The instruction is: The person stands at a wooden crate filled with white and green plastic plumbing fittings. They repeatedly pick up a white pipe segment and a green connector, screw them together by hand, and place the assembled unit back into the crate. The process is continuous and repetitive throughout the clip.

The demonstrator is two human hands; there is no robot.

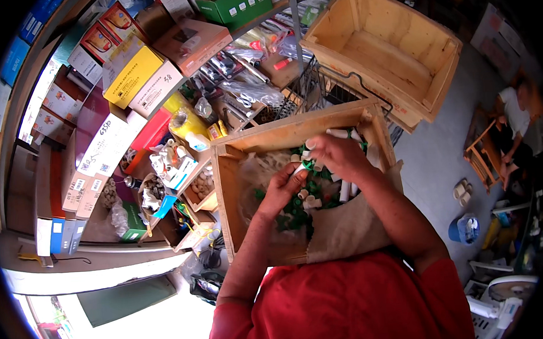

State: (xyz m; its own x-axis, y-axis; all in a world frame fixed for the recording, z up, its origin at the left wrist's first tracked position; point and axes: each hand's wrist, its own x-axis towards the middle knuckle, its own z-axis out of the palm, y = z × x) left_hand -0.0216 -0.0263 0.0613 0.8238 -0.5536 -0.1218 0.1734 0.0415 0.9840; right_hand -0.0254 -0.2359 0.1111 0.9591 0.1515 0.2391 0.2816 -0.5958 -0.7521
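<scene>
Both hands are over a wooden box [294,126] holding several green pieces [295,217] and white plastic pipe fittings [310,201]. My left hand [279,190] is closed in a pinch on a white fitting [300,168], with green plastic beside its tip. Just to the right, my right hand [339,155] has its fingers curled at a short white pipe fitting [311,144], close to the left hand's piece. Short white tubes [345,191] lie at the box's right side. Its near right corner is covered by a beige cloth [342,230].
A larger wooden crate [388,47] stands beyond, on a wire basket [347,82]. Shelves at left carry cardboard boxes [107,138], wrapped parts and bins of fittings [153,194]. At right, another person [517,120] sits near slippers [463,191] and a blue bucket [464,229].
</scene>
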